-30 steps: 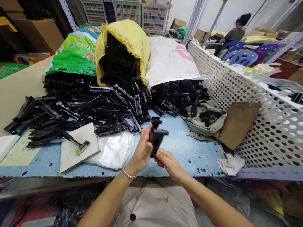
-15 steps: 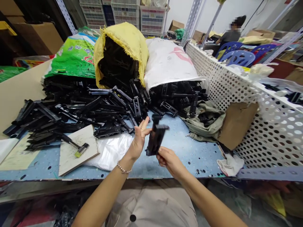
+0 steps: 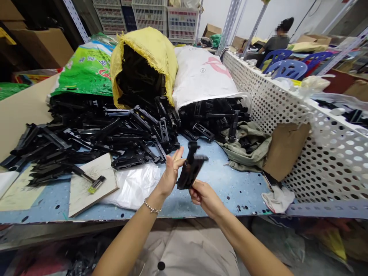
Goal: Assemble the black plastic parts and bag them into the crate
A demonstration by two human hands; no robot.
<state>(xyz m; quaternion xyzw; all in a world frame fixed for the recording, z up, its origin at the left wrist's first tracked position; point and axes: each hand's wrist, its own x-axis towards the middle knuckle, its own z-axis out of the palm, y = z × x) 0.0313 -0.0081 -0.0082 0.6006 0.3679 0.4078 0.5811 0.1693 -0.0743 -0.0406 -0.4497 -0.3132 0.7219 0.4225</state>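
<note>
Black plastic part (image 3: 189,174) between the hands, right side owns the grip

Right hand (image 3: 204,196) pinches the part by its lower end, thumb and fingers clamped at the near right corner. Left hand (image 3: 169,176): fingers splayed, pointing up and away, at the part's left side. One finger either touches it or passes behind; can't tell which from here.

Long axis slants: low end left, top leaning right, a narrower piece sticking up above. So the part lies right of the left palm, up and left of the right fist. Right hand is the nearer one, being in contact.

Part looks held up over the blue tabletop (image 3: 218,180), not resting on it. Outline's blurred, no fine detail. Pile of black plastic parts (image 3: 115,134) sits beyond and left; hammer-like tool (image 3: 97,184) on the board (image 3: 82,195) is well left of both hands.
</note>
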